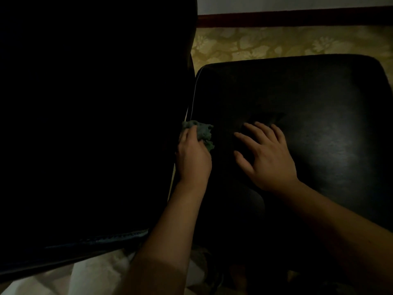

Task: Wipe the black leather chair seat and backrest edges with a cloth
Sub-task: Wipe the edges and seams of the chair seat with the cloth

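The black leather chair seat [319, 116] fills the right half of the view, shiny under dim light. Its dark backrest [89, 124] takes up the left half, and a pale seam runs where the two meet. My left hand [192, 158] grips a crumpled grey-green cloth [203, 130] and holds it at the seat's left edge, right against the backrest. My right hand [265, 155] rests flat on the seat with its fingers spread, a short way to the right of the cloth.
A yellowish patterned carpet [276, 42] lies beyond the seat, ending at a dark red skirting board [297, 17] and a pale wall. Something white [95, 275] shows below the backrest at the bottom left. The scene is very dark.
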